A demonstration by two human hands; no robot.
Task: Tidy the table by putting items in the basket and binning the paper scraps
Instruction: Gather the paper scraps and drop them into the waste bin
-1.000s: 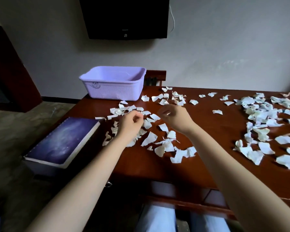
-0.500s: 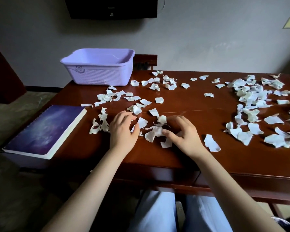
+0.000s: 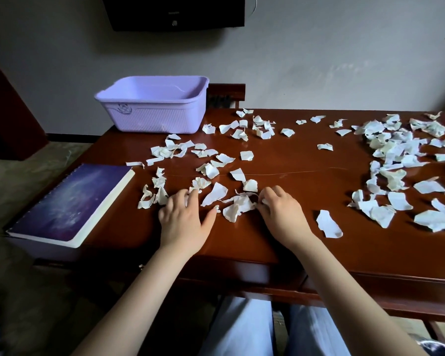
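Note:
White torn paper scraps (image 3: 216, 194) lie scattered over the dark red wooden table (image 3: 280, 242), with a dense heap (image 3: 401, 160) at the right. My left hand (image 3: 184, 220) rests palm down near the front edge, fingers spread, fingertips touching scraps. My right hand (image 3: 281, 214) lies beside it, its fingertips curled onto a small cluster of scraps (image 3: 239, 205) between the two hands. A purple notebook (image 3: 70, 204) lies at the table's left edge. A lilac plastic basket (image 3: 154, 104) stands at the back left; its visible inside holds nothing.
A dark screen (image 3: 175, 11) hangs on the wall above the basket. A chair back (image 3: 226, 95) shows behind the table. A single scrap (image 3: 328, 224) lies alone right of my right hand. My legs are below the table's front edge.
Both hands came down from above the scraps to the table near the front edge. In the last half second they barely moved; the fingers of the right hand drew scraps closer.

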